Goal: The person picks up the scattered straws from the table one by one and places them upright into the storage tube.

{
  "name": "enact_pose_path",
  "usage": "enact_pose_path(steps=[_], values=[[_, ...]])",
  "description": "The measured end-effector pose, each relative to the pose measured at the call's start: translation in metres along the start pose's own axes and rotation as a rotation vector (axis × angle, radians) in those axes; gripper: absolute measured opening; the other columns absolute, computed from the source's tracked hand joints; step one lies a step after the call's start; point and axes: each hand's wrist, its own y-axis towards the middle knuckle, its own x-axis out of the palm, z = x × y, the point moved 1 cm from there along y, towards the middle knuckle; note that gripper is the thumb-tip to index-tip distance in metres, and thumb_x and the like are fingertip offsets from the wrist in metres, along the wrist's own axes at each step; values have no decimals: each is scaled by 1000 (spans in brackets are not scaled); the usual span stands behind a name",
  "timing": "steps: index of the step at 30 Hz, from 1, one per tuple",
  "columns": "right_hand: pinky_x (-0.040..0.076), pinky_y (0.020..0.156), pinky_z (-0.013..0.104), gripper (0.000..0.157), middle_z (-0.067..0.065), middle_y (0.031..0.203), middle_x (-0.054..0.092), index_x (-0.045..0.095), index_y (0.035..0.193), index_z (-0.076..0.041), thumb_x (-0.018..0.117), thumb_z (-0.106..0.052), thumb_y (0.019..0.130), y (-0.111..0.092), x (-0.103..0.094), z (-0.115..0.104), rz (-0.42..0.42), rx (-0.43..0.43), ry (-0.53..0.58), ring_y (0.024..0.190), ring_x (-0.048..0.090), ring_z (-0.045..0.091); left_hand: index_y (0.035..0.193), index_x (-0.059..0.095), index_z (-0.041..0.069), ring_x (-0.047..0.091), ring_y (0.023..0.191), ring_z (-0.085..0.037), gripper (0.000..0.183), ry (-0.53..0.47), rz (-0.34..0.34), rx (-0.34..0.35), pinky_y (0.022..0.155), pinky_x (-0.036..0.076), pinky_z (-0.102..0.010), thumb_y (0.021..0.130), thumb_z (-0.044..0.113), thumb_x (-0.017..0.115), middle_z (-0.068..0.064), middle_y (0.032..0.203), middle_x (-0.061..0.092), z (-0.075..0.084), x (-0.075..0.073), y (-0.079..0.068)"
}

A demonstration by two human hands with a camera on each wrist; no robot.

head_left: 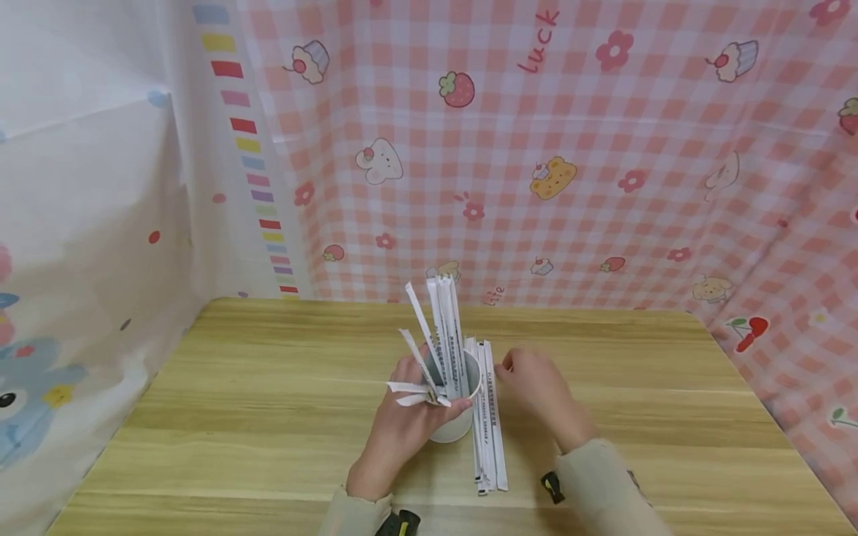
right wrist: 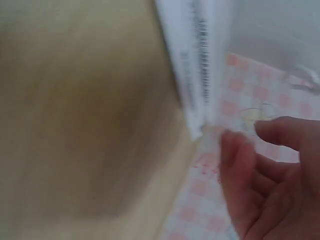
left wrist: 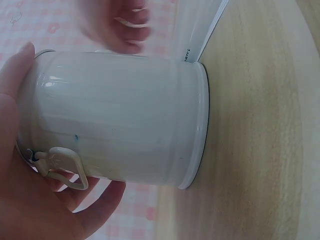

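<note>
My left hand [head_left: 401, 432] grips a small white bucket [left wrist: 120, 117] around its rim. A little wire-type handle [left wrist: 72, 170] hangs at the bucket's side near my fingers. Several slim paper-wrapped straws [head_left: 447, 335] with printed text stand in the bucket, and a few lean out over its left rim by my hand. More wrapped straws [head_left: 492, 432] lie in a bundle on the table, just right of the bucket. My right hand [head_left: 539, 387] hovers beside the far end of this bundle. Its thumb and forefinger are apart and its other fingers loosely bent, with nothing between them [right wrist: 270, 185].
The wood-grain table [head_left: 234, 417] extends to both sides of my hands. A pink checked cloth [head_left: 509, 134] hangs behind its far edge and along the right side. A white patterned cloth [head_left: 87, 186] hangs at the left.
</note>
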Motion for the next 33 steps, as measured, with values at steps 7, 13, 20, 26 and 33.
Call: enact_pose_path(steps=[7,13,20,26,33], values=[[39,44,29,34,6,57,54,59,69,-8,55,-37,85,-1,26,18,-218,148,6,47,49,18,130,39,8,41,111,-25,80,-9,-1,-2,87,39,-40,69,49,70,-6,118,49,1,0,-2],[36,41,28,35,5,52,52,56,62,-9,57,-37,84,0,31,16,-216,140,-37,42,46,16,129,39,7,41,113,-26,80,2,3,5,87,40,-41,69,50,69,-7,119,49,1,-1,-2],[35,38,27,26,5,50,52,53,61,-9,56,-22,83,1,30,12,-205,122,-57,39,45,15,131,37,4,41,111,-25,86,2,12,-11,87,40,-41,67,50,71,-10,120,48,1,-1,-2],[39,41,27,25,6,53,52,52,65,-7,53,-20,85,1,32,16,-199,143,33,43,50,17,131,38,4,41,110,-23,87,-7,9,-23,86,40,-40,66,50,72,-10,119,48,2,-1,-2],[42,41,27,29,5,49,53,53,62,-5,49,-17,88,4,34,23,-190,104,86,40,51,16,130,39,5,41,112,-26,83,6,12,-4,87,40,-41,67,49,71,-9,121,48,2,-1,-1]])
